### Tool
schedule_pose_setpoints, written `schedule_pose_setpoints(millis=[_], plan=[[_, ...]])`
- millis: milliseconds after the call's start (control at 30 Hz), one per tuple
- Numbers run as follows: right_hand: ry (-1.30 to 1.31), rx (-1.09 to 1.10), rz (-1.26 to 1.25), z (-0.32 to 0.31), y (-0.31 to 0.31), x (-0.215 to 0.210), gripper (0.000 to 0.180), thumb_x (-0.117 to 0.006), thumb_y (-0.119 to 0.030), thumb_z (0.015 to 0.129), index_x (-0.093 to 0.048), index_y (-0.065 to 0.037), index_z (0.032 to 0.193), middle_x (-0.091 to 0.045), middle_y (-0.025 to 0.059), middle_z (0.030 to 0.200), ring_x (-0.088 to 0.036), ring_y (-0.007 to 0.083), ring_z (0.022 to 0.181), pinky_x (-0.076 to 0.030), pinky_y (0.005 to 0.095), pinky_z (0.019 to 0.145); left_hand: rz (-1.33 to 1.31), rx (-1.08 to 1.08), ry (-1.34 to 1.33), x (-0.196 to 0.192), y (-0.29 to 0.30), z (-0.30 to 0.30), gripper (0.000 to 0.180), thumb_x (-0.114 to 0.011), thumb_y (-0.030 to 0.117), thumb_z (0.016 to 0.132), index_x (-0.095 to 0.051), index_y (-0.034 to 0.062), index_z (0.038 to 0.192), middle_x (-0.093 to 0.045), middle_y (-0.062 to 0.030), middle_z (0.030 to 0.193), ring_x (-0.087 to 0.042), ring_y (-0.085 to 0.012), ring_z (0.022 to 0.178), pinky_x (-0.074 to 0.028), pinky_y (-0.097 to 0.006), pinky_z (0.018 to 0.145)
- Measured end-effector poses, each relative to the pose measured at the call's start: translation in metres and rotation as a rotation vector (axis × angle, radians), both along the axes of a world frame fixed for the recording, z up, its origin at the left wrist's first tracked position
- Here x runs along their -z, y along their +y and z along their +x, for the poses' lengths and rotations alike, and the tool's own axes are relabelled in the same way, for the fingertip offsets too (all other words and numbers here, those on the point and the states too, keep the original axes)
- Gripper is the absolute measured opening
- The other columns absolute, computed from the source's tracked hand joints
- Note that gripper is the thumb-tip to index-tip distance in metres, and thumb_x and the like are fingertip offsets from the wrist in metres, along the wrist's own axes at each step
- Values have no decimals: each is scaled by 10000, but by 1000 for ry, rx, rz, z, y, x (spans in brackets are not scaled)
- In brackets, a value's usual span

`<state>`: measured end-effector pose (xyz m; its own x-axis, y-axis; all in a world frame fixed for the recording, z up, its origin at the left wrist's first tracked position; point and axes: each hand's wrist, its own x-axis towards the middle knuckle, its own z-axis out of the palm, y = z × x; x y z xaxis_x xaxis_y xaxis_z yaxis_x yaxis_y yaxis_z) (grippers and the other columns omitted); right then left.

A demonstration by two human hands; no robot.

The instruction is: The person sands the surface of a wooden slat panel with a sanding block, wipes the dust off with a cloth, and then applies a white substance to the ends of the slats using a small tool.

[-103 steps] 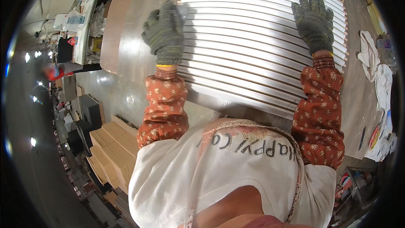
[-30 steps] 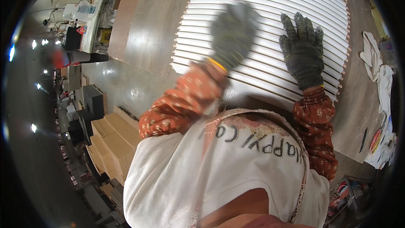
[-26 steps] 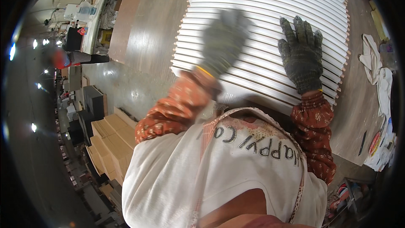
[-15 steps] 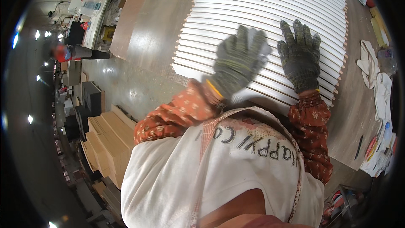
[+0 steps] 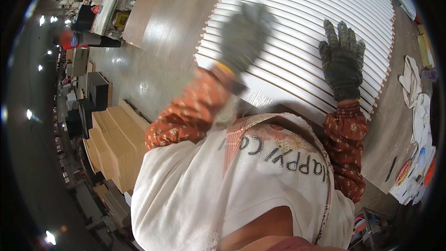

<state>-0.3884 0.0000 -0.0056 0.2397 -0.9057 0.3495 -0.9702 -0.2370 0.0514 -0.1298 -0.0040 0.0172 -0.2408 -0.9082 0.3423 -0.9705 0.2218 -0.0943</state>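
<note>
Strips (image 5: 297, 42), slender and white, lay in parallel rows on the brown table (image 5: 181, 9). Knit-gloved right hand (image 5: 343, 62): fingers spread over them. Left hand (image 5: 246, 37) hid some, blurred; its fingers I couldn't tell. Crumpled cloth (image 5: 411, 83): to the right.

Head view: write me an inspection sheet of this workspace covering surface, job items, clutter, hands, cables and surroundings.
Surface: a brown wood-look table, shiny toward its left side.
Job's things: white slats lying side by side in a broad sheet, brownish at their ends.
Clutter: white cloth and a narrow dark strip toward the right edge.
Left hand: gloved, blurred over the slats; contact and grip cannot be told.
Right hand: gloved, fingers spread over the slats, nothing seen in it.
Cables: none made out with certainty.
Surroundings: stacked cardboard at lower left; another person farther off at left.
</note>
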Motion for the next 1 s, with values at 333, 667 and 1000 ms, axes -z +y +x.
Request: schedule_pose_setpoints(millis=[333, 667, 1000], plan=[[24, 24, 35, 4, -5, -2, 523, -442, -439, 967, -361, -287, 1461, -389, 140, 1477, -353, 344, 1366, -202, 563, 1138, -494, -77, 166, -6, 40, 73, 652, -508, 451, 930, -384, 67, 1443, -494, -358, 1271, -578, -441, 1068, -493, -533, 805], [-154, -325, 86, 4, 47, -43, 707, -537, -494, 910, -279, -198, 1497, -266, 203, 1517, -301, 417, 1376, -176, 604, 1126, -388, -110, 219, 19, 61, 34, 644, -541, 372, 910, -395, 28, 1435, -393, -362, 1376, -454, -488, 1201, -330, -551, 995], [-30, -253, 273, 9, 88, -18, 1030, -644, -617, 728, -249, -34, 1478, -274, 231, 1495, -201, 389, 1422, -85, 571, 1162, -235, -79, 101, 2, 54, 16, 549, -435, 471, 942, -404, 80, 1326, -447, -214, 1134, -526, -318, 953, -435, -491, 755]])
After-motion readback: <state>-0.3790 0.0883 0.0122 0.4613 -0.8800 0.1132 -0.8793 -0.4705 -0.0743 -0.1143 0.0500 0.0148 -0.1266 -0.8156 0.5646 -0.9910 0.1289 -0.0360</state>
